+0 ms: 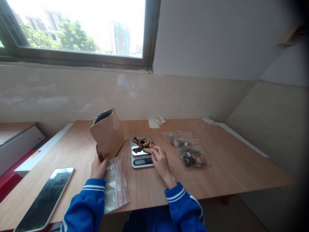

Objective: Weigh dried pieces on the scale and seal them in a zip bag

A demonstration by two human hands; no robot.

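Observation:
My left hand (99, 166) is closed on the lower corner of an open brown paper bag (107, 135), which stands tilted on the table. Over the scale, my right hand (161, 161) has its fingers at the edge of a small pile of dried, dark-edged slices (144, 143); they seem to pinch one pale slice. The pile lies on the shiny plate of a kitchen scale (134, 162), whose display is too small to read. Clear zip bags (115, 185) with red strips lie flat beside my left wrist.
Filled zip bags (192, 158) overlap on the right, holding similar dried pieces. A phone (47, 196) lies at the table's left. Crumpled tissue (159, 121) and a white paper piece (153, 123) sit near the wall, with more tissue (209, 121) at the back right.

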